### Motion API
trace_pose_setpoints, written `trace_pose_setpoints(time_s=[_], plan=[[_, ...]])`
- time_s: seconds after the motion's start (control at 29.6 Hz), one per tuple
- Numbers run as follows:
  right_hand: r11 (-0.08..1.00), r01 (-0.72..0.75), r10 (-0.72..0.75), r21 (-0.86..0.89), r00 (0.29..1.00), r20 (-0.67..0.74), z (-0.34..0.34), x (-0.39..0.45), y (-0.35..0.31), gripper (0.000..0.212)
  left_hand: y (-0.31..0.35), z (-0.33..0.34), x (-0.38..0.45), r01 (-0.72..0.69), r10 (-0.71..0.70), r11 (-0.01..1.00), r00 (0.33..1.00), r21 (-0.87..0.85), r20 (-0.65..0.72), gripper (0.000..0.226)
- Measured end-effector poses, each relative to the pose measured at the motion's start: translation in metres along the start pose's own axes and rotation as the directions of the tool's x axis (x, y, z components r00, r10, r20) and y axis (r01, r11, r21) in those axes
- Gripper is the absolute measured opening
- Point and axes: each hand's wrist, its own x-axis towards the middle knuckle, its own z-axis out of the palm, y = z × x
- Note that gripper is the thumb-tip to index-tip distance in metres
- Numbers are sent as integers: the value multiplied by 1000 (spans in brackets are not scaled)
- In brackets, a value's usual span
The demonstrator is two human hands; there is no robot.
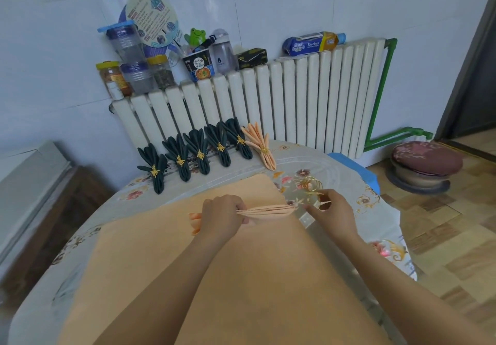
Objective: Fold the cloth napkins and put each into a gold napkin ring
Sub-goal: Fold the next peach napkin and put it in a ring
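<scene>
From the head view, the left hand (224,217) held a tight grip on the pleated peach napkin (264,210) above the desk (335,172); the right hand (328,207) pinched a gold ring (315,199) just beside its tip. Best to keep the pleats squeezed while threading.

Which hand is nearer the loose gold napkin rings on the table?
Right. The right hand reaches into the loose gold napkin rings, pinching one; the left hand grips the pleated peach napkin, farther away.
</scene>
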Motion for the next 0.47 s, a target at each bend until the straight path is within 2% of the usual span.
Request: trace_pose_setpoints(time_s=[0.1, 0.2, 0.34, 0.47], plan=[[991, -7, -14, 136, 989, 146, -16, -27, -10, 36, -1, -11, -18, 43, -41, 997, 999, -71, 34, 12], [985, 13, -66, 173, 950, 305, -25, -51, -19, 34, -2, -19, -36, 53, -47, 993, 997, -105, 61, 11], [986, 134, -164, 101, 898, 409, -31, -86, -38, 37, -2, -23, -65, 22, -11, 991, 996, -131, 88, 16], [954, 294, -233, -57, 849, 475, -27, -114, -57, 41, 2, -29, -89, -17, 33, 992, 991, -127, 131, 18]])
